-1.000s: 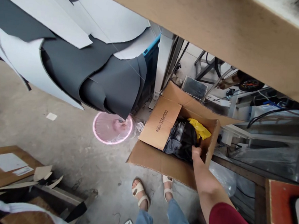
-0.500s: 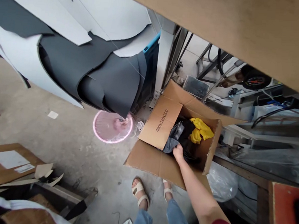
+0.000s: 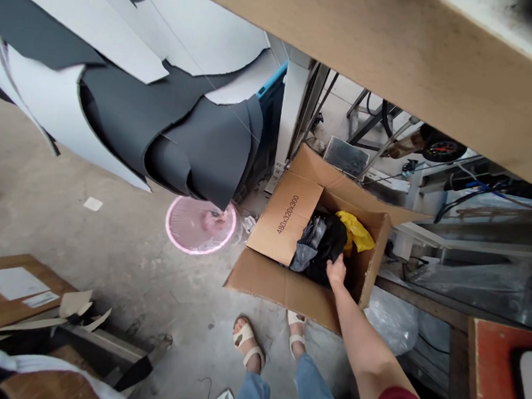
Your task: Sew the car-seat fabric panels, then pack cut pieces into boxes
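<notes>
My right hand [image 3: 336, 271] reaches down into an open cardboard box [image 3: 290, 217] on the floor. Its fingers are closed on the edge of a soft black cloth [image 3: 331, 245], which lies crumpled in the box. To the left of that cloth is a grey, partly shiny crumpled piece [image 3: 307, 243]. Behind my fingers, a yellow cloth or bag [image 3: 359, 232] lies against the far right side. The box flaps stand folded outward, and one bears printed numbers. My left hand is out of view.
A pink-rimmed waste basket [image 3: 201, 226] with a clear liner stands left of the box. Dark grey and white foam sheets [image 3: 201, 138] overhang it. A brown board [image 3: 353, 58] crosses overhead. Another cardboard box [image 3: 10, 295] is at lower left; a metal frame [image 3: 458, 238] stands at right.
My right hand has moved right inside the box, from the grey piece to the black cloth. The grey piece has been let go, and more black cloth shows.
</notes>
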